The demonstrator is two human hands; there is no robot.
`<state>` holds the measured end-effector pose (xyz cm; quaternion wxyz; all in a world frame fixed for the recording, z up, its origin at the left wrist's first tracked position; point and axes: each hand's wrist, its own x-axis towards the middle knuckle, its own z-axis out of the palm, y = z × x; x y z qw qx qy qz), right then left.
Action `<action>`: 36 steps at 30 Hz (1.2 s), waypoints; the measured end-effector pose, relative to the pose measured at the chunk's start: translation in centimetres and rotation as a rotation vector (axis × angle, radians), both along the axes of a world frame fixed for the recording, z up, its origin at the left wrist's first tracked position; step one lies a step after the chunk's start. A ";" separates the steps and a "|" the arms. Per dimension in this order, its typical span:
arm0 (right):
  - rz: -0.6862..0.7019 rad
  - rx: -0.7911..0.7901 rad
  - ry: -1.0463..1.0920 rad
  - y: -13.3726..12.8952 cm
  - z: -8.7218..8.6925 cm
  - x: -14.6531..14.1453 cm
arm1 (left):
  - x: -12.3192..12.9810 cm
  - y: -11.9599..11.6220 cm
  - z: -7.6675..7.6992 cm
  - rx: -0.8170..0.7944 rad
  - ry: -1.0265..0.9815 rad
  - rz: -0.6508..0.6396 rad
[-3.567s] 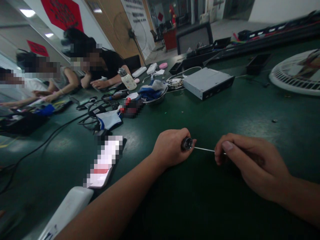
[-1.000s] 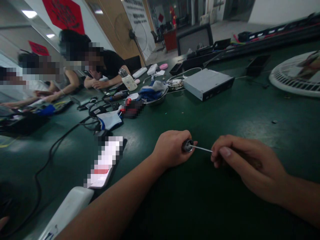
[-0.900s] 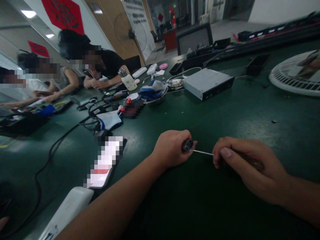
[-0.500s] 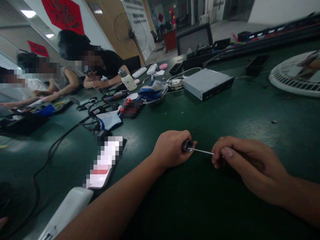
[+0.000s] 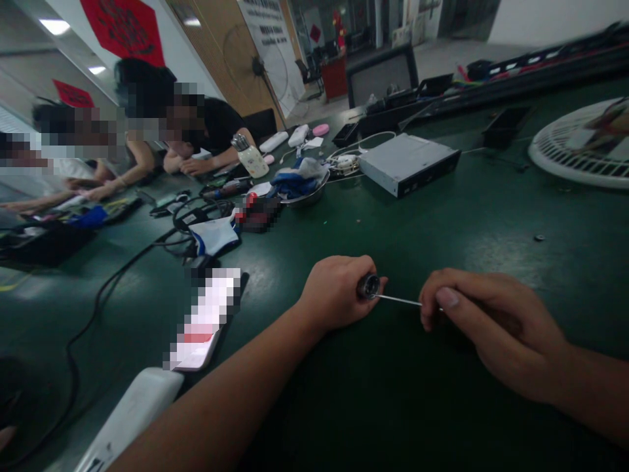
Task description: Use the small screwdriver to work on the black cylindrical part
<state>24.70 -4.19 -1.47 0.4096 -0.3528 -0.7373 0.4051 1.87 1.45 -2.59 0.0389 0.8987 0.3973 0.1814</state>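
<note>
My left hand (image 5: 339, 288) is closed around a small dark cylinder (image 5: 369, 286), whose round open end faces right. Most of the cylinder is hidden inside the fist. A thin metal rod (image 5: 399, 300) reaches from the rim of that end to my right hand (image 5: 472, 321). There, thumb and bent fingers pinch the rod, and its rear end is hidden in the grip. I cannot make out what kind of tool the rod is. Both hands are just above the green tabletop (image 5: 442, 242).
Left of my forearm lie a lit phone (image 5: 209, 321) and a white device (image 5: 132, 413). Farther off are a metal bowl with cloth (image 5: 302, 180), a silver disc drive (image 5: 407, 164) and a white fan grille (image 5: 580, 147). A black cable (image 5: 98, 301) crosses the left side. Other people (image 5: 216, 131) sit there.
My right hand has shifted slightly right, and the rod's tip has moved from inside the cylinder's opening to its lower rim. My left hand stays still.
</note>
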 end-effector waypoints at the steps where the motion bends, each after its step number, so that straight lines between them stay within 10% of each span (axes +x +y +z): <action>1: -0.026 0.002 -0.009 0.0 0.0 0.0 | 0.0 0.0 0.0 -0.005 0.001 -0.002; 36: -0.051 0.047 -0.029 -0.1 0.2 -0.1 | 0.0 0.1 0.0 0.011 -0.005 -0.014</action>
